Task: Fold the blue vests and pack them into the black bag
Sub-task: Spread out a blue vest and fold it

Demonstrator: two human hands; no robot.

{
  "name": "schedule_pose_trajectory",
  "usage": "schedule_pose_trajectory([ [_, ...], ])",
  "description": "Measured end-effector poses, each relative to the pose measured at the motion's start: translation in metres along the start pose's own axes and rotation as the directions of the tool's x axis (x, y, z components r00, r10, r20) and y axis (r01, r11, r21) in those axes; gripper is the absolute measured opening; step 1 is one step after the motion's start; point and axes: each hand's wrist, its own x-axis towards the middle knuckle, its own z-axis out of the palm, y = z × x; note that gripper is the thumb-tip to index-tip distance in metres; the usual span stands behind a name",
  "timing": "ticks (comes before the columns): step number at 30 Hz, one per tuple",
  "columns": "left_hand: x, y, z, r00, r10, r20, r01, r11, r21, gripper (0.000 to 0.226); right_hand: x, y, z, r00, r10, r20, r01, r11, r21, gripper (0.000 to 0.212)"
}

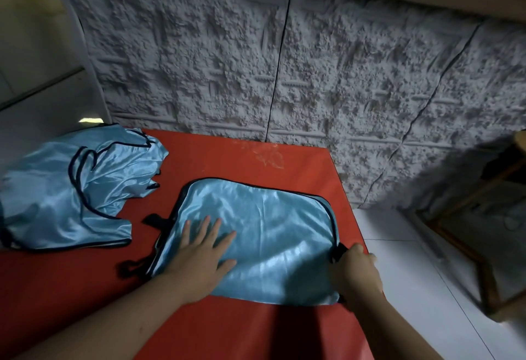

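A shiny light-blue vest [264, 226] with dark trim lies spread flat on the red table [233, 157], toward its right side. My left hand [202, 251] presses flat on the vest's left part, fingers straight and spread. My right hand [355, 271] grips the vest's right edge at the table's right rim, fingers curled around the fabric and a black strap. Black straps [136, 265] stick out from under the vest's left side. A heap of more blue vests [76, 186] lies crumpled at the table's left. No black bag is in view.
A rough grey textured wall [284, 60] stands right behind the table. White floor tiles [412, 260] lie to the right, with a wooden frame [466, 251] standing on them. The table's right edge runs just beside my right hand.
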Motion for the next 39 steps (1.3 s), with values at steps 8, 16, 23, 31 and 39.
schedule_pose_trajectory([
  [8, -0.035, 0.076, -0.011, 0.988, -0.011, 0.156, 0.019, 0.999, -0.05, 0.067, -0.033, -0.003, 0.003, 0.989, 0.023, 0.143, -0.029, 0.999, 0.038, 0.06],
  [16, -0.051, 0.015, -0.028, 0.935, -0.318, 0.154, 0.321, 0.947, 0.006, 0.073, -0.129, 0.001, 0.037, 0.911, -0.186, 0.369, 0.224, 0.973, -0.062, 0.069],
  [23, -0.065, -0.034, -0.046, 0.767, -0.63, 0.121, 0.642, 0.754, -0.141, 0.074, -0.091, -0.016, -0.02, 0.918, -0.397, -0.012, 0.396, 0.917, -0.049, 0.043],
  [31, -0.064, -0.027, -0.027, 0.722, -0.643, 0.257, 0.676, 0.573, -0.464, 0.075, -0.014, -0.056, 0.011, 0.874, -0.471, 0.121, 0.455, 0.88, 0.137, 0.057],
  [39, -0.043, -0.027, -0.028, 0.723, -0.6, 0.341, 0.535, 0.175, -0.827, 0.056, 0.017, -0.107, 0.054, 0.862, -0.479, 0.164, 0.48, 0.876, 0.038, 0.04],
])
